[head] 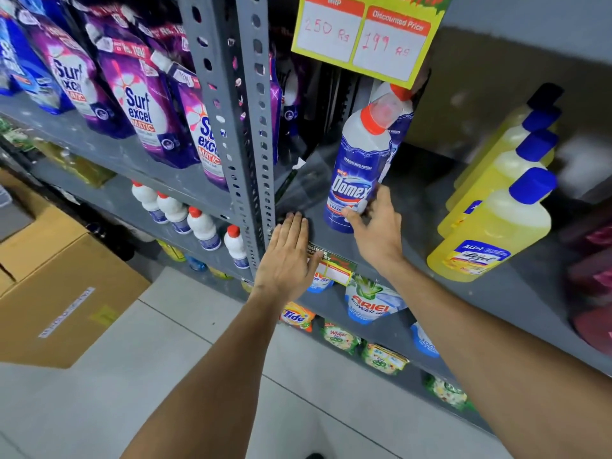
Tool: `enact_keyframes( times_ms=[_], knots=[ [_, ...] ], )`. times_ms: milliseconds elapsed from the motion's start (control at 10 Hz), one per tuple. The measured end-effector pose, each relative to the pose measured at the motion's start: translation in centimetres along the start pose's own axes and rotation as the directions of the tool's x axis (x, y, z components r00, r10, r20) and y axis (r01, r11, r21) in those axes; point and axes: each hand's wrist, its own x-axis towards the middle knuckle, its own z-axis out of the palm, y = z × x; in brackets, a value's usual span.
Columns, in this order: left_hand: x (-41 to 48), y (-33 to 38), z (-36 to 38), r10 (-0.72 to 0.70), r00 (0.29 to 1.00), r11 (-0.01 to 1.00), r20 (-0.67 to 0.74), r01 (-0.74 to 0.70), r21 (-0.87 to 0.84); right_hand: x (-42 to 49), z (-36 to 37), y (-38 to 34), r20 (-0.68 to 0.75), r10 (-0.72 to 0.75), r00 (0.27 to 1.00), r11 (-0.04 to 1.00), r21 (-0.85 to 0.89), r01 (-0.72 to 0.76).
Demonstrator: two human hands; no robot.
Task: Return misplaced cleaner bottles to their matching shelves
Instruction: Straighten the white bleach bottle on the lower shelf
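Observation:
A blue and white Domex bottle (356,173) with a red cap stands on the grey shelf (414,226), a second one close behind it. My right hand (376,226) grips the front Domex bottle low on its right side, thumb across the label. My left hand (289,256) lies flat on the shelf's front edge beside the upright post (245,127), fingers spread, holding nothing. To the right on the same shelf stands a row of yellow Lizol bottles (493,226) with blue caps.
Purple Surf Excel pouches (139,104) fill the shelf to the left. Below them stand small white bottles (202,223) with red caps. Detergent packs (374,303) sit on lower shelves. A yellow price sign (364,34) hangs above. Cardboard boxes (66,286) rest on the floor at left.

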Motion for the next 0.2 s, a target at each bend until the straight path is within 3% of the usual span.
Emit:
enact_keyframes(
  times_ms=[200],
  knots=[
    [0.27, -0.07, -0.99, 0.011, 0.999, 0.999, 0.038, -0.009, -0.052, -0.96, -0.29, -0.45, 0.007, -0.024, 1.000, 0.999, -0.022, 0.024]
  ],
)
